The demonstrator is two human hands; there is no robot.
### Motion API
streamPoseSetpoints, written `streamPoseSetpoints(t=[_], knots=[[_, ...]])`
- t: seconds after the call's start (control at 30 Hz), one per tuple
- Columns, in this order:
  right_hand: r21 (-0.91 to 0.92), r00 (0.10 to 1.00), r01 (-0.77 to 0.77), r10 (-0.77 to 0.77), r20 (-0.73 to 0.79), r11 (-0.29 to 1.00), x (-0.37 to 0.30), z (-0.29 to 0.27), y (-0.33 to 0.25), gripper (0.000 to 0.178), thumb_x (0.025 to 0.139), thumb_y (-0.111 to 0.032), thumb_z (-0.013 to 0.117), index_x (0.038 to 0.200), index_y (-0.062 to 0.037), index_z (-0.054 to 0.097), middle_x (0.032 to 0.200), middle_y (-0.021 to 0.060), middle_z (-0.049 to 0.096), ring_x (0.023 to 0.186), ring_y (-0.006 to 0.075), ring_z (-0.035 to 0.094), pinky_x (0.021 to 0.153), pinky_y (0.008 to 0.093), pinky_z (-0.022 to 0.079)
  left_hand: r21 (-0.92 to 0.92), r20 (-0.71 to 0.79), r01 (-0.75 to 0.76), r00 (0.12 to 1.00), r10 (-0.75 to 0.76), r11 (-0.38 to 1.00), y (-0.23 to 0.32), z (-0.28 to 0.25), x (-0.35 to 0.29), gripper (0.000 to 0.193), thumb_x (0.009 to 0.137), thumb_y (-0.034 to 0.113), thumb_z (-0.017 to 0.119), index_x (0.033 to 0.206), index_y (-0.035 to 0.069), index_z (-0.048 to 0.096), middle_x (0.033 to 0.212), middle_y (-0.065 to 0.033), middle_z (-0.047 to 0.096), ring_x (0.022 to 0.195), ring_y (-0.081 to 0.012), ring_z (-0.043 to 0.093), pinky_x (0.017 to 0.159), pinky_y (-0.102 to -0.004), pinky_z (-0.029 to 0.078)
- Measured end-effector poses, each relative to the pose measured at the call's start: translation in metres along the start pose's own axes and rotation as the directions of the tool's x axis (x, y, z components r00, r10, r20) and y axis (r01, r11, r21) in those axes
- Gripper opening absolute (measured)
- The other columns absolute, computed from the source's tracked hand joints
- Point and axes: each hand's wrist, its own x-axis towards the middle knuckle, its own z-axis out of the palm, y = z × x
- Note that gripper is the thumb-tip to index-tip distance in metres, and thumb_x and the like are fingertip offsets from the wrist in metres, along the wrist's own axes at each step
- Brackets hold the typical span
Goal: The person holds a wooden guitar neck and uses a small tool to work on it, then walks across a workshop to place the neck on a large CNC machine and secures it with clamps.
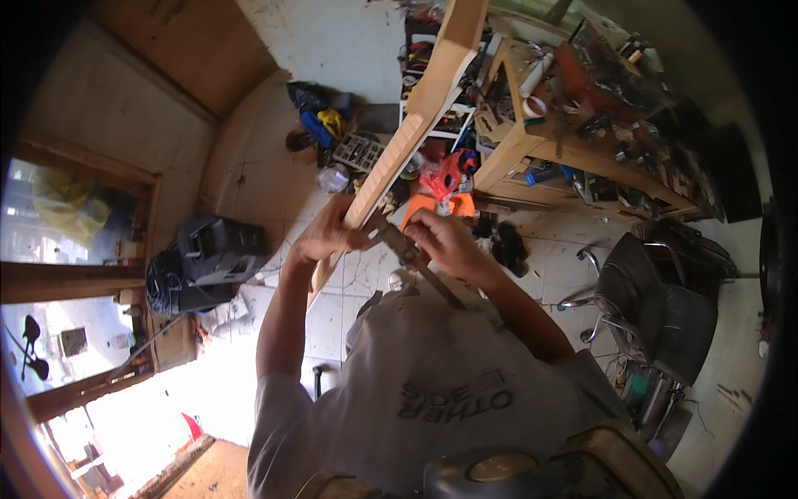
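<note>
A long, pale piece of wood, shaped like an instrument neck, runs slantwise from the top of the view down past my left side. My left hand is wrapped round its lower part. My right hand grips a metal caliper, whose jaws lie at the near right edge of the wood, close to my left fingers. Whether the jaws touch the wood, I cannot tell. The caliper's beam points down toward my grey shirt.
A cluttered wooden workbench stands at the far right, with a dark office chair nearer on the right. Bags and a parts organizer lie on the floor ahead. A black boxy machine is at left.
</note>
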Motion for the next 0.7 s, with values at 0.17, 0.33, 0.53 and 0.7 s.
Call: streamPoseSetpoints(t=[0.17,0.33,0.53,0.7], knots=[[0.031,0.999,0.029,-0.029,0.017,0.999,0.004,0.001,0.005,0.029,0.105,-0.026,0.058,0.102,0.0021,0.057,0.068,0.0107,0.063,0.059,0.0208,0.067,0.054,0.0333,0.049,0.016,0.006,-0.087,0.996,0.087,0.996,-0.004,0.0,0.002,0.039,0.059,0.022,0.078,0.087,-0.001,0.066,0.073,0.0005,0.058,0.066,-0.008,0.053,0.057,-0.0256,0.042],[-0.095,0.988,0.153,-0.152,0.015,0.984,-0.008,0.025,0.004,0.048,0.095,-0.037,0.071,0.113,-0.0004,0.046,0.061,0.0149,0.056,0.053,0.0293,0.062,0.051,0.0423,0.044,-0.022,-0.085,-0.072,0.994,0.07,0.997,0.019,0.017,0.004,0.036,0.058,0.031,0.076,0.067,0.003,0.055,0.063,-0.0023,0.053,0.057,-0.0122,0.047,0.053,-0.0269,0.036],[-0.347,0.984,0.12,-0.159,-0.086,0.93,-0.017,0.039,0.003,0.04,0.094,-0.027,0.068,0.108,-0.0001,0.041,0.063,0.0211,0.06,0.058,0.0433,0.062,0.053,0.051,0.045,-0.018,-0.102,0.021,0.995,-0.023,1.0,0.001,0.006,-0.008,0.047,0.063,0.021,0.08,0.1,-0.005,0.067,0.08,-0.0057,0.066,0.072,-0.0134,0.062,0.065,-0.0281,0.05],[-0.431,0.987,0.018,-0.084,-0.134,0.902,-0.032,0.046,0.002,0.047,0.093,-0.025,0.068,0.118,0.0041,0.041,0.065,0.024,0.063,0.064,0.0472,0.064,0.057,0.0542,0.049,0.047,-0.174,0.042,0.984,-0.033,0.998,0.008,0.021,-0.011,0.043,0.066,0.022,0.08,0.097,-0.006,0.068,0.081,-0.0078,0.068,0.074,-0.0144,0.064,0.067,-0.03,0.051]])
